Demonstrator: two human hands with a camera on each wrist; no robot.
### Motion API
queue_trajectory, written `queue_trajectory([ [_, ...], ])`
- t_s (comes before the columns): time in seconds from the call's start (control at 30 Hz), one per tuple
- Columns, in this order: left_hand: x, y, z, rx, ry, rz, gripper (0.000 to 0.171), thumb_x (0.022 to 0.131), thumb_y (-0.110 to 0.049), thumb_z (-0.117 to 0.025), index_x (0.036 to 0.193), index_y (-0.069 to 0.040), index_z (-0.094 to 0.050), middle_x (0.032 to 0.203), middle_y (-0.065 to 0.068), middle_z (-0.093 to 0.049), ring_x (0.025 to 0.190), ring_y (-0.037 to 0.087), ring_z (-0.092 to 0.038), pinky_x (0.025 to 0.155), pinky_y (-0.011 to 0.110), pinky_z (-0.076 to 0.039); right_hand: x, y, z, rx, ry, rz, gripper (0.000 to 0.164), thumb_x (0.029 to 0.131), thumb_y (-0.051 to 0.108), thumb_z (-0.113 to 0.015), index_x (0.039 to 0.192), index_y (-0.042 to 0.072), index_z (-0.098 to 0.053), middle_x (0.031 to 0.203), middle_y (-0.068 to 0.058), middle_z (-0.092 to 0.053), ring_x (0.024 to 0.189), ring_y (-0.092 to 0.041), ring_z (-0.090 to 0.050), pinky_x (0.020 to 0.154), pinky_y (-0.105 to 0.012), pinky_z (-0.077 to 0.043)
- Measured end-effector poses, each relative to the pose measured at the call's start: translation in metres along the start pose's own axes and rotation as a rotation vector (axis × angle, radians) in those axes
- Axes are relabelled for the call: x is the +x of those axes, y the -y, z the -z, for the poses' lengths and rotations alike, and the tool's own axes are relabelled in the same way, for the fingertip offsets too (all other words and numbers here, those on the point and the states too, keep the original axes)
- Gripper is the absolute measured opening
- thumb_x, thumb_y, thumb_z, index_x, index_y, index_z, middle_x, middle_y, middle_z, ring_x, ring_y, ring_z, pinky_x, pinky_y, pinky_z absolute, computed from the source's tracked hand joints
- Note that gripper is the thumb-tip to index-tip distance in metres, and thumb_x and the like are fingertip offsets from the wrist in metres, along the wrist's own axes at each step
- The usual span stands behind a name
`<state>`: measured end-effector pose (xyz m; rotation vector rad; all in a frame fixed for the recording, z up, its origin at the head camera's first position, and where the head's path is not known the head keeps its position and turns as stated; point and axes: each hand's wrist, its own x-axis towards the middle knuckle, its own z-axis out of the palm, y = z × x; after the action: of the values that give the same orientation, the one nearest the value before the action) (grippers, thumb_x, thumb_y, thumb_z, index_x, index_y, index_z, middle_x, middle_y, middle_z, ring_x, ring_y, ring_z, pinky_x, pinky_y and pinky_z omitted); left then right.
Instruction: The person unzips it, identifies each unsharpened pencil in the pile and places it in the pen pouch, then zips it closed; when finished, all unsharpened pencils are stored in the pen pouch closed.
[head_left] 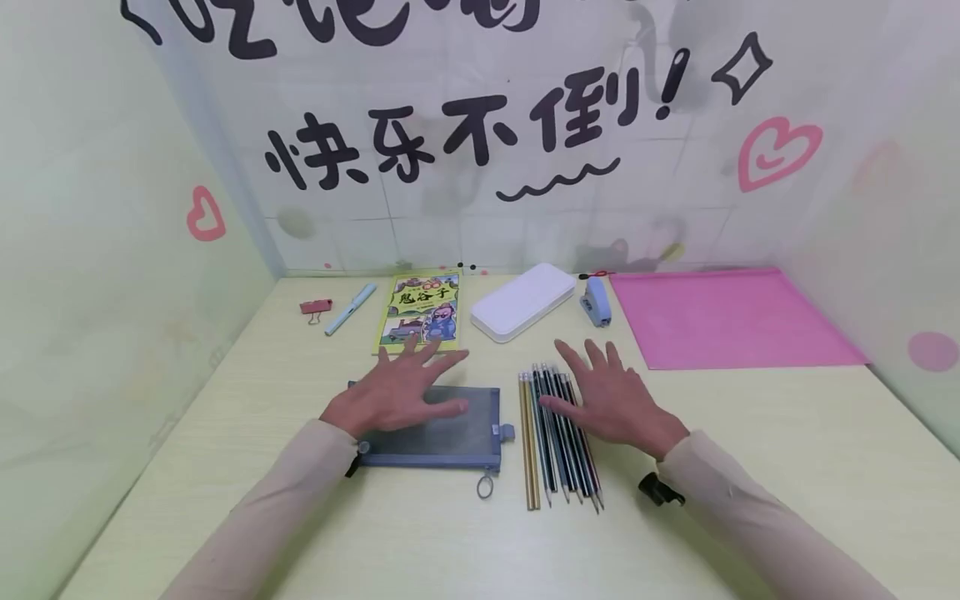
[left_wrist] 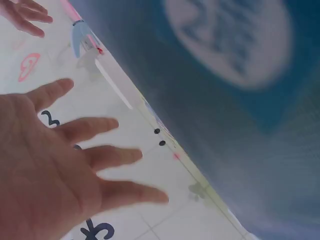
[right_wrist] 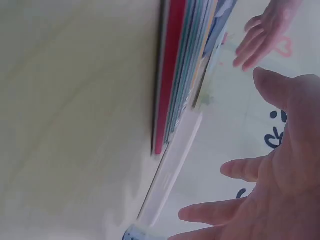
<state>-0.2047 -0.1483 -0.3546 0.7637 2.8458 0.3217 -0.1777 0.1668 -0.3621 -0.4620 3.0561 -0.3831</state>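
My left hand [head_left: 401, 392] hovers with fingers spread over a dark mesh zip pouch [head_left: 442, 437] that lies flat on the table. A metal ring [head_left: 485, 487] hangs from the pouch's zip. To its right several pencils [head_left: 555, 442], gold ones and dark ones, lie side by side with their points toward me. My right hand [head_left: 611, 400] is spread above the right edge of these pencils and holds nothing. Both palms show bare in the wrist views, where the left fingers [left_wrist: 102, 129] and right fingers [right_wrist: 212, 212] stand apart from each other.
Behind lie a red binder clip [head_left: 316, 307], a light blue pen [head_left: 350, 309], a comic-style book [head_left: 420, 308], a white case [head_left: 523, 302] and a blue stapler [head_left: 596, 302]. A pink sheet [head_left: 735, 321] covers the back right. A printed wall [head_left: 480, 225] bounds the far edge.
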Motion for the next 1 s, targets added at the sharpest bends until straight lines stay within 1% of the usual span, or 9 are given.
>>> queue_trajectory([
  [0.13,-0.002,-0.008,-0.001,-0.045,0.066,-0.072,0.077,0.091,-0.072,-0.047,0.157,-0.039,-0.027,0.169,0.006,-0.02,0.157,0.037,-0.019,0.118,0.072,-0.02,-0.006,0.008,0.0,0.081,0.022,0.042,0.083,0.094,0.057,-0.058,0.158,0.014,-0.028,0.157,-0.032,-0.032,0.144,-0.057,-0.031,0.095,-0.072,-0.046],
  [0.23,-0.002,-0.016,-0.001,-0.049,0.112,-0.119,0.074,0.093,-0.071,-0.045,0.157,-0.036,-0.031,0.169,0.004,-0.022,0.153,0.032,-0.031,0.118,0.062,-0.033,-0.011,0.013,-0.001,0.157,0.042,0.073,0.079,0.095,0.051,-0.061,0.157,0.012,-0.031,0.156,-0.029,-0.036,0.141,-0.05,-0.041,0.1,-0.068,-0.046],
  [0.33,0.0,-0.026,-0.001,-0.032,0.141,-0.164,0.07,0.095,-0.067,-0.045,0.155,-0.034,-0.035,0.167,0.004,-0.026,0.15,0.031,-0.037,0.117,0.056,-0.037,-0.016,0.019,-0.003,0.222,0.037,0.117,0.073,0.095,0.043,-0.064,0.153,0.008,-0.037,0.151,-0.026,-0.045,0.136,-0.045,-0.049,0.104,-0.062,-0.046],
  [0.4,0.001,-0.033,0.001,-0.007,0.152,-0.217,0.063,0.097,-0.059,-0.049,0.153,-0.031,-0.041,0.165,0.005,-0.032,0.149,0.03,-0.04,0.117,0.053,-0.038,-0.02,0.023,-0.003,0.264,0.029,0.146,0.068,0.095,0.038,-0.065,0.15,0.005,-0.042,0.148,-0.023,-0.05,0.134,-0.043,-0.052,0.106,-0.06,-0.046],
  [0.5,0.004,-0.041,0.003,0.032,0.153,-0.325,0.048,0.099,-0.041,-0.059,0.144,-0.026,-0.055,0.158,0.006,-0.044,0.145,0.026,-0.045,0.117,0.047,-0.041,-0.025,0.026,-0.003,0.322,0.018,0.173,0.06,0.095,0.032,-0.066,0.144,0.002,-0.048,0.144,-0.02,-0.055,0.134,-0.04,-0.053,0.107,-0.058,-0.046],
  [0.6,0.007,-0.048,0.005,0.068,0.153,-0.434,0.035,0.096,-0.022,-0.066,0.13,-0.027,-0.066,0.149,0.005,-0.054,0.139,0.024,-0.051,0.113,0.042,-0.046,-0.03,0.029,-0.003,0.369,0.006,0.181,0.055,0.095,0.028,-0.068,0.14,0.001,-0.052,0.14,-0.018,-0.059,0.126,-0.037,-0.059,0.103,-0.055,-0.05],
  [0.7,0.011,-0.053,0.003,0.11,0.172,-0.501,0.033,0.093,-0.015,-0.07,0.121,-0.032,-0.072,0.144,0.003,-0.059,0.134,0.021,-0.053,0.108,0.036,-0.05,-0.033,0.03,-0.003,0.395,-0.004,0.186,0.051,0.094,0.025,-0.069,0.136,0.001,-0.055,0.135,-0.017,-0.062,0.115,-0.033,-0.064,0.095,-0.05,-0.054],
  [0.87,0.017,-0.058,-0.005,0.196,0.175,-0.553,0.029,0.088,-0.018,-0.077,0.113,-0.034,-0.076,0.137,0.0,-0.063,0.125,0.016,-0.054,0.099,0.028,-0.053,-0.034,0.03,-0.004,0.414,-0.009,0.191,0.046,0.093,0.023,-0.07,0.132,0.001,-0.057,0.131,-0.016,-0.064,0.11,-0.031,-0.067,0.089,-0.045,-0.057],
  [1.0,0.024,-0.062,-0.009,0.219,0.163,-0.57,0.025,0.084,-0.02,-0.082,0.105,-0.033,-0.078,0.124,-0.004,-0.067,0.113,0.013,-0.053,0.092,0.024,-0.053,-0.035,0.031,-0.006,0.442,0.003,0.184,0.043,0.093,0.024,-0.069,0.129,0.003,-0.059,0.129,-0.015,-0.064,0.11,-0.03,-0.067,0.088,-0.045,-0.057],
])
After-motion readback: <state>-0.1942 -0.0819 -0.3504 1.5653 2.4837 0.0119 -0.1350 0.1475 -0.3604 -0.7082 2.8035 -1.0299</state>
